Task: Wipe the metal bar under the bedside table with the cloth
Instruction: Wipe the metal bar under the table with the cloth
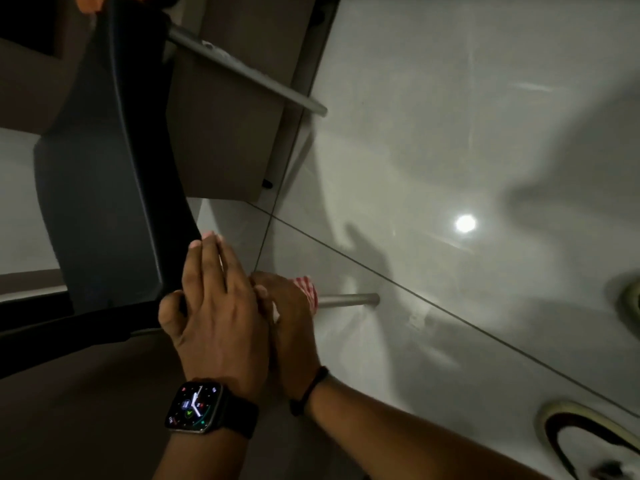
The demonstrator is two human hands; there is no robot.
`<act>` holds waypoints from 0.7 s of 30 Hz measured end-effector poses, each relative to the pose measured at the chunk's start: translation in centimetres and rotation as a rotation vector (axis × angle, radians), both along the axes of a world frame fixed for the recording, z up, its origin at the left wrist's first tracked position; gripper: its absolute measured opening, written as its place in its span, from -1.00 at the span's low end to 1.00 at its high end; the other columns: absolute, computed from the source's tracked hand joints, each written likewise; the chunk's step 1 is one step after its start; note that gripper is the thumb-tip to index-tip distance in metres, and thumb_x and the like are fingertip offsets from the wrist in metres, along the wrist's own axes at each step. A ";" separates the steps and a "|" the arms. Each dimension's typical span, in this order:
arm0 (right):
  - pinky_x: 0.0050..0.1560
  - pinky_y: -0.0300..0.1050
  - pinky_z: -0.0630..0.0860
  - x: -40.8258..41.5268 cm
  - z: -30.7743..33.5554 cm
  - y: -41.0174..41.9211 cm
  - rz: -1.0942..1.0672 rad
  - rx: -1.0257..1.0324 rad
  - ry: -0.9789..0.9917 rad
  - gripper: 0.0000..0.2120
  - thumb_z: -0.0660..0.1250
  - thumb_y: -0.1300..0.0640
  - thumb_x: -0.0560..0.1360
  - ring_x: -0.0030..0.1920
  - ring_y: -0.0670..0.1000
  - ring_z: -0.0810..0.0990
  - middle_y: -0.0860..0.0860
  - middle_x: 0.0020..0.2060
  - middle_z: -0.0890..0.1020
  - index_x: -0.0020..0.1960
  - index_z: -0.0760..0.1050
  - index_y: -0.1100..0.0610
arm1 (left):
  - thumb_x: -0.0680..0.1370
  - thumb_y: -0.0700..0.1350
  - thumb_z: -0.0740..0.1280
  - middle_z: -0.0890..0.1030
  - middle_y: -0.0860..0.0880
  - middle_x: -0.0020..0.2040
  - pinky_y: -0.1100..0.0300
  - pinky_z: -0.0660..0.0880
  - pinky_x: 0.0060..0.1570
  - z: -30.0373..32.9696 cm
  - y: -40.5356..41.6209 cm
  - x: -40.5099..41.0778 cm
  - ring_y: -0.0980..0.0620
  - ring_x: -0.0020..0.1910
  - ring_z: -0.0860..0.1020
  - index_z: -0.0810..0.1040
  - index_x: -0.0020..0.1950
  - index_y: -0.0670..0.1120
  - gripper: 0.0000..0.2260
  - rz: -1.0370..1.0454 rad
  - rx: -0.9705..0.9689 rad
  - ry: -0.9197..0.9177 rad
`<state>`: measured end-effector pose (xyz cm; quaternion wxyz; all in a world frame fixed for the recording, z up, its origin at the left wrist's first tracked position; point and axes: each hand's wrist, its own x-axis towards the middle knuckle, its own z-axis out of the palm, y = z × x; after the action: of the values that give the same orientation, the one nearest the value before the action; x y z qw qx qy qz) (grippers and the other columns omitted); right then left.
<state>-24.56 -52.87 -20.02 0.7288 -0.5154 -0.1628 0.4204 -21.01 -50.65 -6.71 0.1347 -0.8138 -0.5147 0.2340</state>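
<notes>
A dark bedside table [104,202] fills the left of the head view, seen from above at a steep tilt. My left hand [214,306], with a smartwatch on the wrist, grips the table's near corner, thumb under the edge and fingers laid flat. My right hand [294,327] sits just right of it, closed around a red-and-white checked cloth [308,292] wrapped on the near metal bar [349,300]. The bare end of this grey bar sticks out to the right and meets the floor. A second grey metal bar [249,71] slants across the top.
Glossy grey floor tiles [467,150] spread to the right, with a bright light reflection and my shadows. A brown cabinet panel [225,143] stands behind the table. Sandals [581,434] lie at the bottom right; another item's edge [628,303] shows at the right border.
</notes>
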 end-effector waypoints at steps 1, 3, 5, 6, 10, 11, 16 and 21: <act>0.44 -0.43 0.42 -0.6 -0.4 -0.2 0.008 -0.008 -0.016 -0.74 0.11 -0.16 0.83 0.22 -0.41 0.62 -0.50 0.16 0.63 0.21 0.59 -0.30 | 0.55 -0.13 0.19 0.12 -0.20 0.66 -0.25 0.16 0.54 -0.1 -0.1 -0.1 -0.21 0.64 0.07 0.09 0.64 -0.19 -0.34 -0.026 -0.008 0.011; 0.44 -0.17 0.53 -0.8 -3.9 -1.5 -0.015 -0.167 0.025 -0.68 0.11 -0.12 0.83 0.20 -0.18 0.69 -0.26 0.14 0.71 0.12 0.62 -0.13 | 0.50 -0.27 0.28 0.10 -0.17 0.67 -0.17 0.11 0.55 -0.2 0.0 -0.3 -0.15 0.65 0.03 0.07 0.64 -0.18 -0.26 -0.006 0.005 0.040; 0.39 -0.10 0.63 0.5 -9.7 -3.0 0.057 -0.417 0.201 -0.75 0.19 0.10 0.80 0.21 0.14 0.76 0.07 0.15 0.78 0.11 0.65 0.02 | 0.47 -0.34 0.29 0.02 -0.11 0.69 -0.05 0.00 0.54 -0.4 0.0 -0.1 -0.06 0.66 -0.06 -0.01 0.67 -0.14 -0.18 0.033 0.037 0.037; 0.36 -0.25 0.61 1.7 -12.2 -3.6 0.144 -0.501 0.307 -0.73 0.19 0.20 0.79 0.29 0.23 0.75 0.16 0.21 0.78 0.15 0.68 0.13 | 0.47 -0.34 0.27 -0.02 -0.08 0.70 -0.01 -0.03 0.53 -0.4 -0.2 0.0 -0.03 0.66 -0.09 -0.06 0.67 -0.12 -0.16 0.039 0.040 0.029; 0.05 -0.62 0.48 4.3 -12.5 -2.9 0.275 -0.553 0.393 -0.67 0.15 0.29 0.79 0.41 0.26 0.69 0.24 0.29 0.75 0.34 0.66 0.34 | 0.46 -0.35 0.26 -0.18 -0.01 0.69 0.09 -0.18 0.47 -0.1 -0.5 0.0 0.05 0.64 -0.23 -0.22 0.66 -0.06 -0.09 0.039 0.036 0.022; 0.13 -0.55 0.48 4.0 -9.7 -2.3 0.263 -0.506 0.335 -0.69 0.18 0.23 0.79 0.33 0.20 0.73 0.14 0.21 0.78 0.31 0.70 0.21 | 0.48 -0.34 0.25 -0.20 -0.01 0.69 0.09 -0.18 0.47 0.1 -0.5 0.1 0.06 0.64 -0.26 -0.24 0.66 -0.06 -0.10 0.043 0.030 0.009; 0.47 -0.03 0.54 -1.5 0.1 -0.3 -0.028 -0.107 0.001 -0.63 0.08 -0.22 0.80 0.20 -0.15 0.73 -0.26 0.08 0.73 0.18 0.65 -0.17 | 0.61 -0.04 -0.01 -0.05 -0.09 0.70 0.00 -0.03 0.61 0.5 -0.2 0.3 0.00 0.66 -0.16 -0.04 0.68 -0.14 -0.37 0.016 -0.032 -0.013; 0.30 0.16 0.59 -1.6 -7.0 -1.3 -0.064 -0.283 -0.027 -0.57 0.00 -0.20 0.81 0.06 0.06 0.69 0.02 -0.02 0.71 0.05 0.58 -0.09 | 0.47 -0.38 0.25 -0.11 -0.01 0.70 0.03 -0.10 0.54 0.3 0.5 0.1 0.12 0.62 -0.25 -0.13 0.67 -0.06 -0.13 0.067 -0.019 -0.021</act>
<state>-26.17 -54.20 -26.98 0.6597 -0.6234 -0.0950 0.4089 -20.91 -50.14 -6.38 0.1135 -0.7999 -0.5406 0.2346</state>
